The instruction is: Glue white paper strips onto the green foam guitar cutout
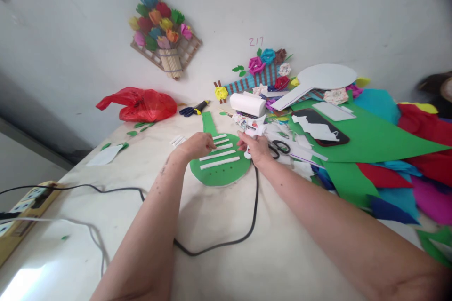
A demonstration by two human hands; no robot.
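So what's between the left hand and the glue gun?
In the head view, part of the green cutout and its white strips lie between the left hand and the glue gun in the right hand.

From here, the right hand (260, 149) hides much of the white glue gun (256, 130); the left forearm (150, 225) covers some black cable (256, 202)

From head height, we look forward and down across the tabletop (226, 275), close above it, our single view reaching its far edge and the wall (226, 0) that rises behind.
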